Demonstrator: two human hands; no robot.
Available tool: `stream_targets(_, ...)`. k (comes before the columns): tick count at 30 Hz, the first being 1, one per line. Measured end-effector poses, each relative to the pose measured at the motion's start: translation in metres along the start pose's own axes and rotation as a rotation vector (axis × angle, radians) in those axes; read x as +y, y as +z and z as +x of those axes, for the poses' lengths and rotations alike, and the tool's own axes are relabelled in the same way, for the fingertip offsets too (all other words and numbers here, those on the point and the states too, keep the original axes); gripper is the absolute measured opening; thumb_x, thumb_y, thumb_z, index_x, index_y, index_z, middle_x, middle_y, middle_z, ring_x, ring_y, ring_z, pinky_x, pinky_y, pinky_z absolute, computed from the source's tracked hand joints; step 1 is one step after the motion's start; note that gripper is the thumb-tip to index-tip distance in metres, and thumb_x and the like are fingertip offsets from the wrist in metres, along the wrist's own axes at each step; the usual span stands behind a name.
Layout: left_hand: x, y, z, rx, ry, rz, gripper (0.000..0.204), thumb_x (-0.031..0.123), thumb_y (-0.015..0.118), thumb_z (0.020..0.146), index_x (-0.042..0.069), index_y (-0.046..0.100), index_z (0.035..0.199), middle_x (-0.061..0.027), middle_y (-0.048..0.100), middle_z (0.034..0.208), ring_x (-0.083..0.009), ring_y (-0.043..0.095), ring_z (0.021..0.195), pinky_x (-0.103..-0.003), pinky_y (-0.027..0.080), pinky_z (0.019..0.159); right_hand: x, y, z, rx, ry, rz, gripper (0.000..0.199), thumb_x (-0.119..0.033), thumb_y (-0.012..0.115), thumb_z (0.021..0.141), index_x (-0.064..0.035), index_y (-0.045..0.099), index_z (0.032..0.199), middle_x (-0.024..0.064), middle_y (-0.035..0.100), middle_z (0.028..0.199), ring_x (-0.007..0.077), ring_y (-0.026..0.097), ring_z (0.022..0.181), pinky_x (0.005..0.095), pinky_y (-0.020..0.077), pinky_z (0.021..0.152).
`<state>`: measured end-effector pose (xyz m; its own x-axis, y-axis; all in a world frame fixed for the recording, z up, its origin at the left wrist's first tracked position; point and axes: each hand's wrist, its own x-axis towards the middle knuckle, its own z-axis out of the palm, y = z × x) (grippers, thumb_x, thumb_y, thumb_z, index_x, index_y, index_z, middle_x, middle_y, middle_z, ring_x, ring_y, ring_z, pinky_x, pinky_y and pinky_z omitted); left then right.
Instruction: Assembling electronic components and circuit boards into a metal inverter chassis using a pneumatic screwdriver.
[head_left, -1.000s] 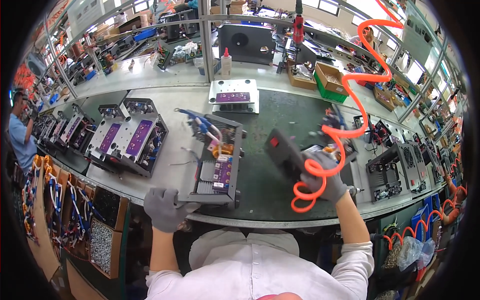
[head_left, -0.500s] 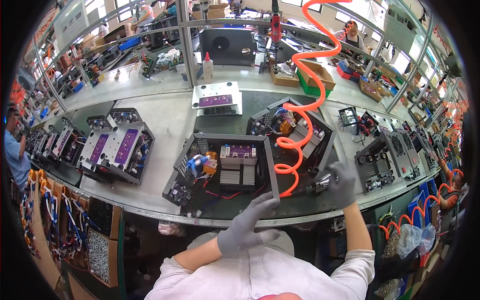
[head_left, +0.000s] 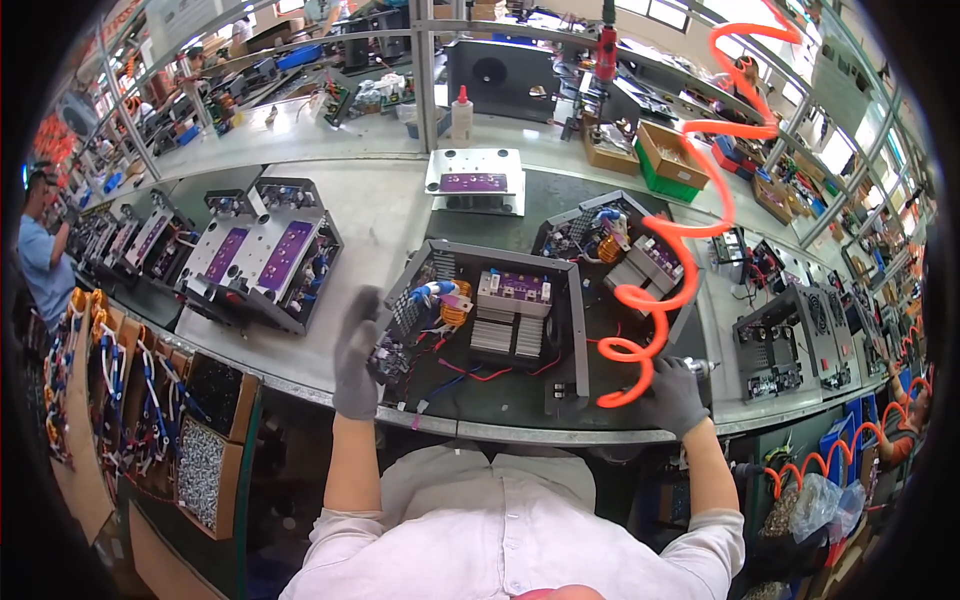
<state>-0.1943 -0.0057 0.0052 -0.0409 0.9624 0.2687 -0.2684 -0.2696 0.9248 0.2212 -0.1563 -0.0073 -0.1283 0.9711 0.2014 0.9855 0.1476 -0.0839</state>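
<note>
My left hand [head_left: 354, 365], in a grey glove, is at the left side of an open dark metal chassis [head_left: 578, 330]; its fingers are smeared by motion. Inside that chassis sit a finned heat sink [head_left: 505, 333], a purple circuit board [head_left: 515, 287], a copper-coloured coil [head_left: 455, 309] and loose red and blue wires. To the chassis's right, my gloved right hand [head_left: 676, 398] is closed round a hand-held air tool [head_left: 704, 367], whose silver end sticks out past the fingers. An orange coiled hose [head_left: 655, 335] hangs down to this hand.
A second open chassis [head_left: 577, 225] stands behind, beside a silver plate assembly [head_left: 476, 182]. More units [head_left: 262, 250] line the bench to the left, others [head_left: 790, 335] to the right. A bottle [head_left: 461, 118] stands at the back; a box of screws [head_left: 200, 480] is low left. A co-worker [head_left: 45, 245] stands far left.
My left hand has moved from the chassis's front right corner to its left side. My right hand has come down and closed round the air tool. The whole view has shifted.
</note>
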Motion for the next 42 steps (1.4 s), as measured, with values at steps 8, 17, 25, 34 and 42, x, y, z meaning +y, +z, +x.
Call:
stream_targets(8,0.007,0.015,-0.019,-0.285,-0.229,-0.135,0.078,0.01,0.063,0.069,-0.003,0.038,0.141,-0.0127,0.038,0.145,-0.0228,0.033,0.137,-0.035,0.022,0.113,-0.043,-0.091,-0.016,0.561,0.215,0.975,0.032,0.006,0.07,0.065,-0.0026,0.056,0.094,0.0091,0.059,0.087,0.0199,0.058,0.085,0.0359,0.0481,0.081)
stream_targets(17,0.001,0.009,-0.012,-0.306,-0.212,-0.151,0.079,0.007,0.064,0.058,-0.003,0.048,0.134,-0.013,0.037,0.146,-0.0234,0.034,0.137,-0.036,0.023,0.113,-0.073,-0.055,0.05,0.665,0.062,1.499,0.062,-0.015,0.076,0.068,-0.0003,0.049,0.121,0.0127,0.061,0.099,0.0263,0.06,0.094,0.0431,0.0444,0.094)
stream_targets(25,-0.001,0.012,-0.015,-0.286,-0.176,-0.154,0.066,0.008,0.061,0.055,-0.005,0.057,0.12,-0.017,0.036,0.147,-0.028,0.033,0.137,-0.038,0.026,0.113,-0.076,0.01,0.076,0.681,0.292,1.402,0.049,-0.007,0.073,0.072,-0.0009,0.054,0.117,0.0072,0.061,0.099,0.0135,0.06,0.087,0.0251,0.0494,0.076)
stream_targets(34,-0.012,0.084,-0.022,0.019,-0.001,-0.028,0.035,0.001,0.054,0.07,-0.005,0.064,0.102,-0.0159,0.042,0.141,-0.0235,0.044,0.128,-0.032,0.036,0.102,-0.107,0.006,0.091,0.53,0.304,1.284,0.03,0.004,0.069,0.077,-0.0051,0.058,0.103,-0.0071,0.051,0.075,-0.0001,0.045,0.061,0.0175,0.0373,0.053)
stream_targets(42,-0.039,0.089,0.0,-0.115,-0.129,-0.075,0.033,0.003,0.056,0.08,-0.002,0.061,0.113,-0.0134,0.038,0.141,-0.0182,0.041,0.128,-0.03,0.034,0.104,-0.083,0.009,0.087,0.503,0.474,1.295,0.03,0.0,0.071,0.075,-0.0044,0.059,0.102,-0.0053,0.053,0.079,0.0016,0.048,0.069,0.0204,0.0415,0.059)
